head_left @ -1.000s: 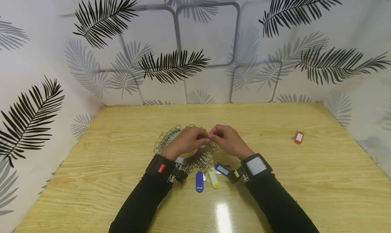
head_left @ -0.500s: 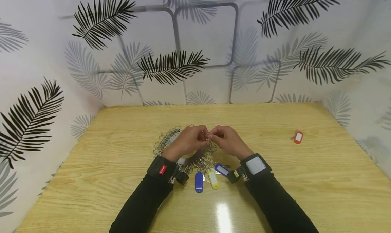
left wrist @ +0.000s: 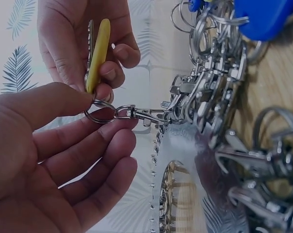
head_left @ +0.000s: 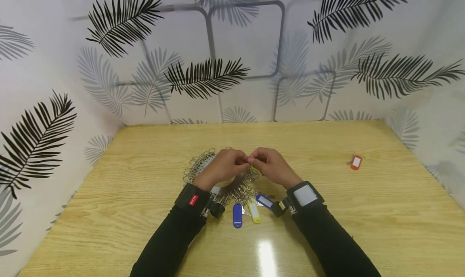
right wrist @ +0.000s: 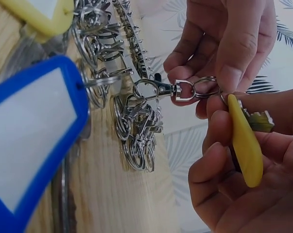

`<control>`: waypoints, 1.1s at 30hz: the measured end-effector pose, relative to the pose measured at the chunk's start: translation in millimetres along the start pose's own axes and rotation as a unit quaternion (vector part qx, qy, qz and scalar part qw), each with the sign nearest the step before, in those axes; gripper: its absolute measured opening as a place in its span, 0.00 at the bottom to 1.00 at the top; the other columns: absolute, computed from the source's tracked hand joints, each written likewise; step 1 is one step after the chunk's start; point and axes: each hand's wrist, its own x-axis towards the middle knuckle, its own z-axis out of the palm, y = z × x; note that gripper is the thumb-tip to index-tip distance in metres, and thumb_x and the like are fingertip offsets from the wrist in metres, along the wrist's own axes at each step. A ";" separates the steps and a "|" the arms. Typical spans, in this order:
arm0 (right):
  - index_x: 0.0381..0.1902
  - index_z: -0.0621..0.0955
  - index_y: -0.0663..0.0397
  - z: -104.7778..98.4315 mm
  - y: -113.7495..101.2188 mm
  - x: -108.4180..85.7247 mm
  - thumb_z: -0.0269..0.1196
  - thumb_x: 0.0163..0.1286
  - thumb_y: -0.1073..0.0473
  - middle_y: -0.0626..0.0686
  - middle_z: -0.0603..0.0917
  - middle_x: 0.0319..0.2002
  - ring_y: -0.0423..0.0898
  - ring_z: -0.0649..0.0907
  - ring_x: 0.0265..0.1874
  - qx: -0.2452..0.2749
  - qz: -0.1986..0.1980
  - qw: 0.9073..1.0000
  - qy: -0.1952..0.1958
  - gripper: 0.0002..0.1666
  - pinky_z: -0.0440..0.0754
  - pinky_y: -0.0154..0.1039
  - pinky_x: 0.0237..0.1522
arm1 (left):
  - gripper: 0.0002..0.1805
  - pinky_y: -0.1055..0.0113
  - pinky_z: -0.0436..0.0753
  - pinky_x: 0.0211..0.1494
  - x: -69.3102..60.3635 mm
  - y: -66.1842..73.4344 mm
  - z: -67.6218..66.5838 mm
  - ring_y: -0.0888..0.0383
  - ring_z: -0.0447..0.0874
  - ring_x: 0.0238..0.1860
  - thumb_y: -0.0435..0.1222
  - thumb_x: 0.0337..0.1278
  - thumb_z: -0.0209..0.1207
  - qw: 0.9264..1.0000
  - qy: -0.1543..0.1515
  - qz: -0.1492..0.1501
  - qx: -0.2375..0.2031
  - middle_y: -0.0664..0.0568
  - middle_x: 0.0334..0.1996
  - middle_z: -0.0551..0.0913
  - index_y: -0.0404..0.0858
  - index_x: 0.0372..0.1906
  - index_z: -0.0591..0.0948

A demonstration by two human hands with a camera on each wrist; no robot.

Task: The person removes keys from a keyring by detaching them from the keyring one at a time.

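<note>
My left hand (head_left: 223, 168) pinches a split key ring (left wrist: 98, 116) between thumb and fingers. That ring is joined to a swivel clasp (right wrist: 158, 90), which is hooked on the flat round metal plate (left wrist: 185, 145). In my right hand (head_left: 272, 168) is a yellow key tag (right wrist: 246, 141), pinched near its end, with a key (right wrist: 260, 121) beside it. The tag's small ring meets the split ring at my fingertips; whether they are linked I cannot tell. Many more clasps with rings (head_left: 196, 166) line the plate's edge, and my left hand covers part of it.
Close to my wrists lie a blue tag (head_left: 237, 215), a yellow tag (head_left: 254, 211) and another blue tag (head_left: 264, 201), with keys near them. A red key tag (head_left: 356, 162) lies far right on the wooden table (head_left: 363, 212). A leaf-patterned wall covering (head_left: 247, 99) rises behind.
Both hands stay together at the same spot above the plate's right side, with only slight finger shifts. The tags on the table have not moved.
</note>
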 end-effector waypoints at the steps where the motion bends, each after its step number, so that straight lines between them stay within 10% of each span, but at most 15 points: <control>1: 0.37 0.80 0.54 -0.3 0.2 0.2 0.56 0.70 0.57 0.53 0.79 0.30 0.46 0.74 0.23 -0.003 -0.001 1.000 0.002 0.07 0.71 0.38 0.24 | 0.10 0.70 0.78 0.37 0.2 0.1 -0.1 0.63 0.80 0.33 0.39 0.61 0.57 1.000 -0.001 -0.001 -0.003 0.56 0.33 0.83 0.40 0.43 0.83; 33: 0.36 0.80 0.52 0.6 6.2 2.2 0.57 0.69 0.57 0.49 0.81 0.34 0.46 0.75 0.29 -0.017 -0.009 1.000 0.009 0.07 0.73 0.39 0.29 | 0.09 0.70 0.78 0.40 1.6 -0.9 2.9 0.64 0.80 0.34 0.34 0.54 0.62 1.000 0.007 -0.009 -0.006 0.57 0.33 0.84 0.41 0.42 0.83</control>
